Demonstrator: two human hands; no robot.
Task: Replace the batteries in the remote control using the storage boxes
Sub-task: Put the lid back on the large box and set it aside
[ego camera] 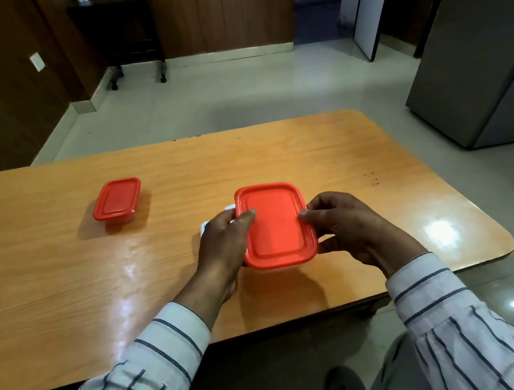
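left grip [223,244] clamped on left edge of near red-lidded box [276,225], thumb on lid | right grip [349,227] pinching its right edge | boxes: 2, far red-lidded box [116,198] well apart, left on surface [56,262] | 1 white object [229,207], mostly hidden behind left grip

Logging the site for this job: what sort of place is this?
Likely a dining or break room: a wooden table, what looks like a tall grey fridge, and wood-panelled walls.
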